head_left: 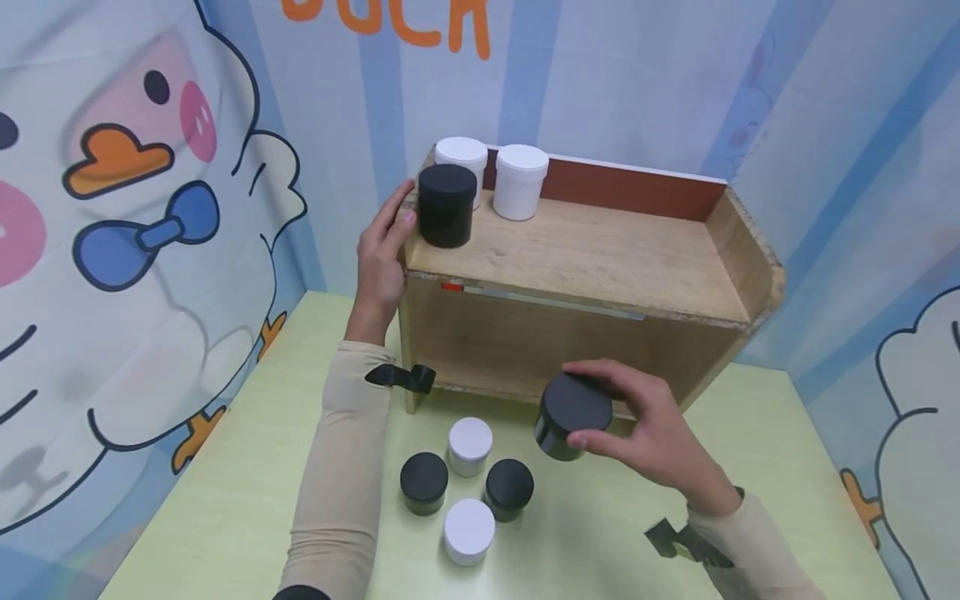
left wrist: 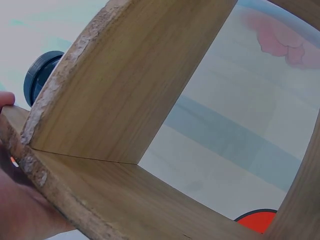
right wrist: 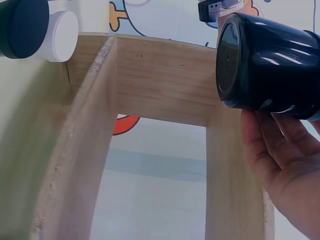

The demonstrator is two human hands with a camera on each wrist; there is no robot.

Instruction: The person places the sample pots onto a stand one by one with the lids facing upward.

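Pale-green table [head_left: 247,500] | right grip [head_left: 660,433]: pinching black jar [head_left: 573,408] | left grip [head_left: 379,271]: clasping wooden shelf [head_left: 600,250]

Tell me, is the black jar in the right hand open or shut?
The black jar is shut: its flat lid covers the top in the head view.
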